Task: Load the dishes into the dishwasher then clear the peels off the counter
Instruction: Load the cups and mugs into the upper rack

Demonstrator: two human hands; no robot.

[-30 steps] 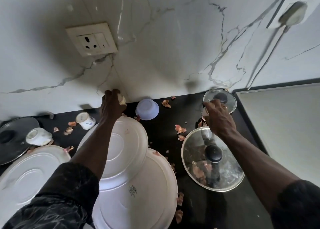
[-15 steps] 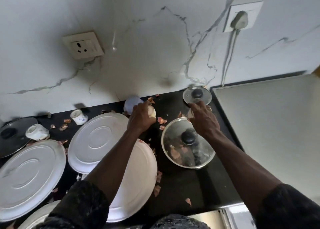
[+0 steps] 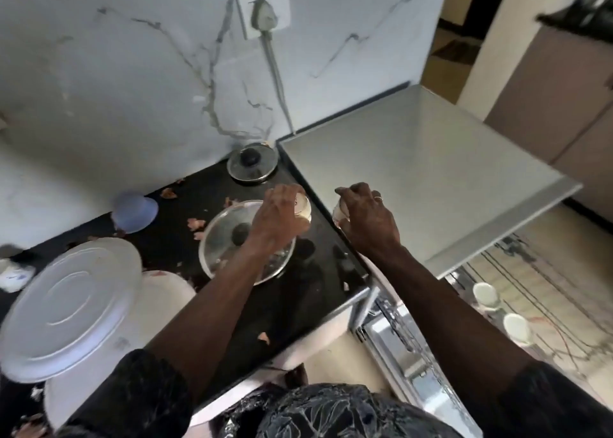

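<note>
At the right end of the black counter (image 3: 311, 291), the left hand (image 3: 278, 215) curls around a small cup (image 3: 303, 207), carried just above the rim of the large glass lid (image 3: 229, 235). The right hand (image 3: 368, 220) grips a second cup (image 3: 339, 212) from above, over the seam where the counter meets the steel dishwasher top (image 3: 424, 172). Half a second ago both hands were farther back and to the left, the left one by the lavender bowl (image 3: 134, 212) and the right one beside the small glass lid (image 3: 252, 165); both have since come rightward with their cups. The view has swung right too: the left wall socket has gone, and the pulled-out dishwasher rack (image 3: 530, 305) now shows below the steel top, with two white cups (image 3: 486, 296) standing in it. Peels (image 3: 195, 223) lie scattered on the counter around the lids, one near the front edge. Overturned white plates (image 3: 69, 305) overlap at the left, blurred.
</note>
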